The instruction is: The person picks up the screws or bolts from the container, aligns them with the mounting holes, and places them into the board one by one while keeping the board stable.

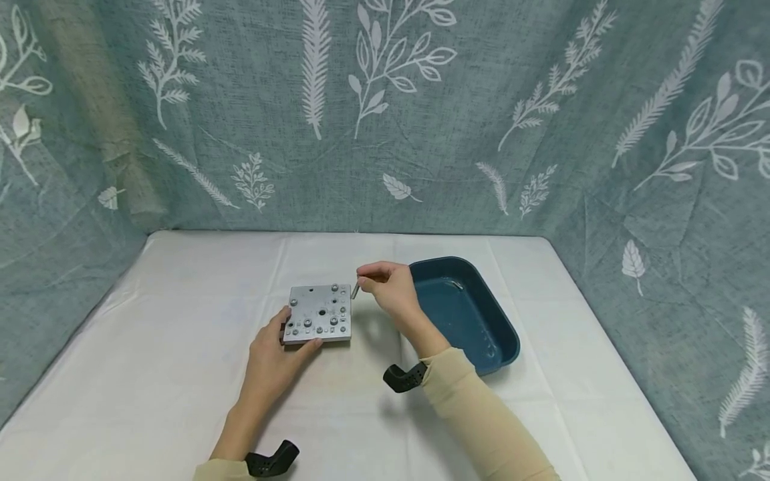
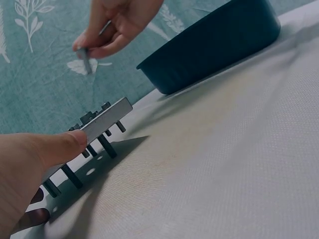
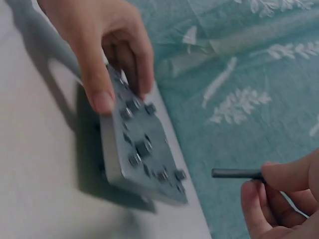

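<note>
Grip of the right hand (image 1: 391, 288): a small grey metal pin (image 1: 355, 291) is pinched between thumb and fingertips, held in the air just off the far right corner of the metal plate (image 1: 319, 312). In the right wrist view the pin (image 3: 237, 174) is seen sticking out sideways from the fingertips (image 3: 279, 175), apart from the plate (image 3: 142, 149). Grip of the left hand (image 1: 273, 357): the near left edge of the plate is held, thumb (image 2: 55, 147) on top and fingers curled under, with that side apparently lifted a little off the white surface (image 1: 180, 374).

Progress, as judged: the plate is seen already studded with many bolts or pins, their shafts (image 2: 105, 145) poking out below; some holes are seen still unfilled, so more is judged left. The held pin is not yet seated anywhere.

Container: a dark blue tray (image 1: 502, 334) is set on the surface just right of the right-hand grip. One small metal piece (image 1: 457, 285) is seen inside near its far wall; anything else in it cannot be made out.
</note>
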Tool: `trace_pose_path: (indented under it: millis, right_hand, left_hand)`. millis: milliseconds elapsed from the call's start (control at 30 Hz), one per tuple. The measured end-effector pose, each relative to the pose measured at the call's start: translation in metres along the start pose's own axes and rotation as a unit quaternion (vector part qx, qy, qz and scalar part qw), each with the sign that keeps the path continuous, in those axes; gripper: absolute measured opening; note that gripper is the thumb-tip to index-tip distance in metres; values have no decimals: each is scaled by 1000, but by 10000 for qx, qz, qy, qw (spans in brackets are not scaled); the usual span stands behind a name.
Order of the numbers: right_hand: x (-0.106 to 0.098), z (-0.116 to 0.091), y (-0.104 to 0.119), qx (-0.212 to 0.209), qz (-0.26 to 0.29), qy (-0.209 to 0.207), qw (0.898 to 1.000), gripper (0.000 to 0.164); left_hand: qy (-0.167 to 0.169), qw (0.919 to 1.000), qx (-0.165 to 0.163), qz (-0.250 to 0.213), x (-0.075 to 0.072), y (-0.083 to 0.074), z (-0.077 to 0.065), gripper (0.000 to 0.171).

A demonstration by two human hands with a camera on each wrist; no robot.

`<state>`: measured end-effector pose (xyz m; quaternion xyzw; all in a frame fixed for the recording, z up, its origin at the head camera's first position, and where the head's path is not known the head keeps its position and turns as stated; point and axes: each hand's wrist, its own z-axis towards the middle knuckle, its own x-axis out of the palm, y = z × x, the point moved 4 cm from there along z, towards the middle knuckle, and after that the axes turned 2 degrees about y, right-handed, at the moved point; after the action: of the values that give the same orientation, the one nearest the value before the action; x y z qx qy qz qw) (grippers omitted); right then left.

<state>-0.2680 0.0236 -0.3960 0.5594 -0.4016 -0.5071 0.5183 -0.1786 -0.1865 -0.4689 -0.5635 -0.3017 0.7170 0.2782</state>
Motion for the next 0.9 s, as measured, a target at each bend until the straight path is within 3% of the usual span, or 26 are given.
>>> trace_pose_path:
  millis: [200,500,700,900]
  right_hand:
    - [24,0,-5,197,147,27,9997,13]
    - [37,7,-32,355,288,-393,9982,9]
    - [46,4,-39,122,39,-623,9980,5]
    - [51,2,-38,-140,-271,-539,9981,8]
  left_hand:
    - [-72,10000,47,31,-2,0,0,86]
    - [-77,9999,119,65,0,-1,-1,86]
    - [-107,9998,172,57,0,0,-1,85]
    - [-164,9996,217,55,1,-1,-1,86]
